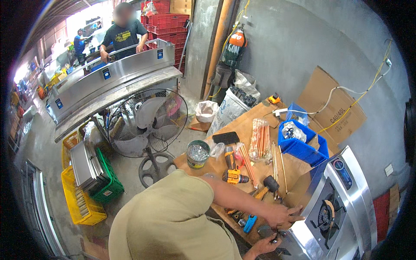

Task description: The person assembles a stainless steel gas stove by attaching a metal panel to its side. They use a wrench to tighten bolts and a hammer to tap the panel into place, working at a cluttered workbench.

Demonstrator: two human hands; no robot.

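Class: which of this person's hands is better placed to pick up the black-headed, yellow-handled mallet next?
Probably the left hand: it lies nearer the mallet, while the right hand is farther off, beside the silver metal gas stove.

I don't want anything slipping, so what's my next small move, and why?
Probably press your left hand gently against the stove to steady it: those spread fingers are at its edge, while your right hand is at a small dark part nearby.
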